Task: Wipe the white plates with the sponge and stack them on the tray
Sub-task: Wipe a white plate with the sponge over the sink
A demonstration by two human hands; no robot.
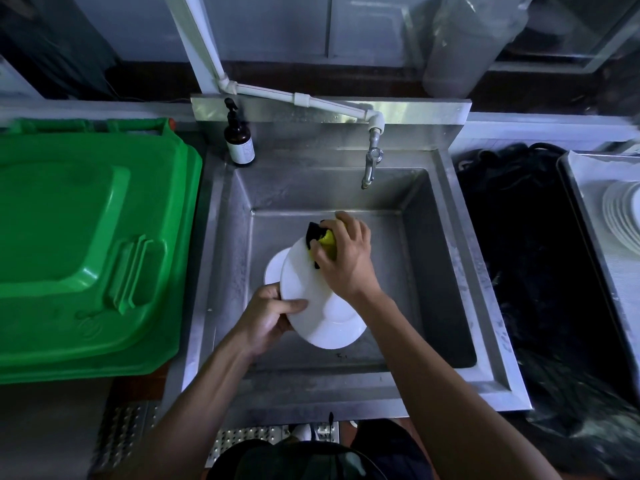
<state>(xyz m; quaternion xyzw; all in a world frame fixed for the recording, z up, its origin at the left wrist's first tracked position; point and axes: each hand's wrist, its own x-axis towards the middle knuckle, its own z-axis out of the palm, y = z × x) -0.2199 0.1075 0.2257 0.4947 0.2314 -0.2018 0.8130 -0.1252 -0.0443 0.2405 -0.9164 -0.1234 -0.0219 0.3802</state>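
The sponge (325, 241) (yellow and black) is clamped in the right hand's (346, 261) fingers (317, 244), pressed on the plate (320, 306). The plate's left rim is pinched by the left hand (268, 315).

White plate (313, 299), yellow-and-black sponge (323, 242), green bin lid (86, 244), brown bottle (239, 140)

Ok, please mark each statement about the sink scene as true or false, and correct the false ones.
1. The right hand presses the sponge on the held plate. True.
2. The left hand rests idle on the sink. False: it grips the held plate's edge.
3. The green bin stands right of the sink. False: it is left.
4. Washed plates lie on the tray at the right. True.
5. Water runs from the tap. False: no stream shows.
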